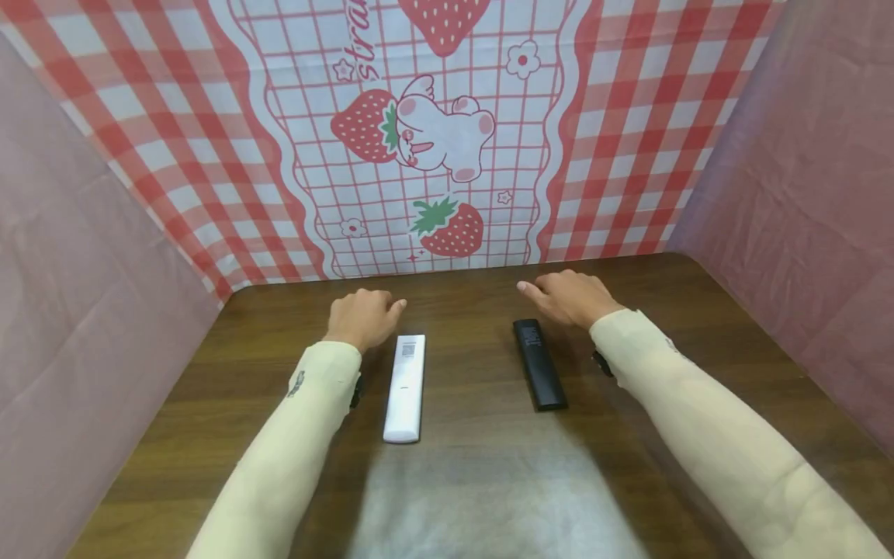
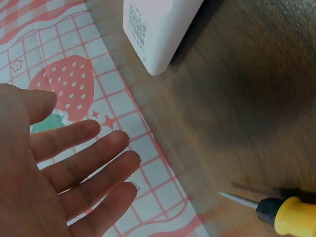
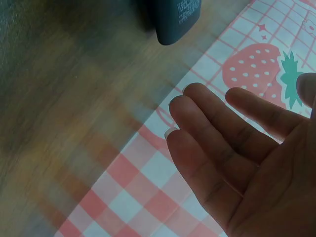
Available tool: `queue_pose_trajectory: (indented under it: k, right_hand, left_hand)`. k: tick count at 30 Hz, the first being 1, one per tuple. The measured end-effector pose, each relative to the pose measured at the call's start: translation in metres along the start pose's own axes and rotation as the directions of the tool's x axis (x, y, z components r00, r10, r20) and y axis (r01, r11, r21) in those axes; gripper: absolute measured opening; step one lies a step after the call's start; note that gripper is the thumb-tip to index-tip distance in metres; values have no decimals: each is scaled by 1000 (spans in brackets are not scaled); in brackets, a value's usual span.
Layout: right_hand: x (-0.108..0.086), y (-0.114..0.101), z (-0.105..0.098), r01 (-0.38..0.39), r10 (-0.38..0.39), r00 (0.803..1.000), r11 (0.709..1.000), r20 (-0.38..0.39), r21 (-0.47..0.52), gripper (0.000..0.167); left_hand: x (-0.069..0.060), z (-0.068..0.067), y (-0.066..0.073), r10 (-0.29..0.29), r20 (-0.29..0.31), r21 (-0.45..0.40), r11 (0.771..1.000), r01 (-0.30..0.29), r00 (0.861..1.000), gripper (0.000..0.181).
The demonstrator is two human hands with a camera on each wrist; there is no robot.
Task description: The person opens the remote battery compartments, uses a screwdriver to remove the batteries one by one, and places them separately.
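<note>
So I've got two slim remotes lying flat on the wood-grain counter (image 1: 461, 466), apparently buttons down: a white remote control (image 1: 405, 388) just to the right of my left hand (image 1: 363, 314), and a black remote control (image 1: 541, 365) whose far end sits near my right hand (image 1: 573, 296). Neither hand is holding anything; fingers are loosely extended with small gaps, and I can't really tell if either hand is resting on the wood. Handling-wise I'd guess both remotes are light, stiff plastic, nothing that squashes, though if there are batteries inside, the weight could sit off-centre. The white one looks smooth, so I'd expect it to slide a bit if poked from one side. Best hold imo is thumb on one long edge and fingertips on the other, around the middle, because they lie so low that there's not much edge to get under. I wouldn't call them fragile, but a drop could pop a battery cover, and I'd keep fingers off the printed QR code on the white one so it doesn't scuff. Also, the left wrist view catches a yellow-handled screwdriver (image 2: 294, 217), so mind that pointy metal tip.
</note>
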State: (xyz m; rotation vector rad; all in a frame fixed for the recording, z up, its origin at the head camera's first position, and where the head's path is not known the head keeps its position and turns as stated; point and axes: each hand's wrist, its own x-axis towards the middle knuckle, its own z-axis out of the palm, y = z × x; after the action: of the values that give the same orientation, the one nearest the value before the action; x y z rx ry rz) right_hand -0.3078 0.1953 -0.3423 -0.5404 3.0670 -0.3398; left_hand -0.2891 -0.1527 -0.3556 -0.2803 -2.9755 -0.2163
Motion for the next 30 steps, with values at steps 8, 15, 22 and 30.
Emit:
queue_pose_trajectory:
  k: [8, 15, 22, 30]
  right_hand:
    - [-8, -5, 0, 28, -28, 1000, 1000, -4, 2, 78]
    - [-12, -9, 0, 18, -18, 1000, 1000, 6, -1, 72]
    - [-16, -10, 4, 13, -14, 1000, 1000, 16, 10, 73]
    - [-21, -14, 11, 44, -44, 999, 999, -4, -7, 57]
  left_hand:
    - [-5, 0, 10, 35, -16, -31, 999, -36, 999, 42]
    - [-6, -8, 27, 84, -9, -15, 996, -85, 996, 42]
    - [-8, -8, 38, 118, 19, 32, 992, -118, 993, 43]
    - [-11, -6, 50, 156, 29, 5, 988, -156, 987, 40]
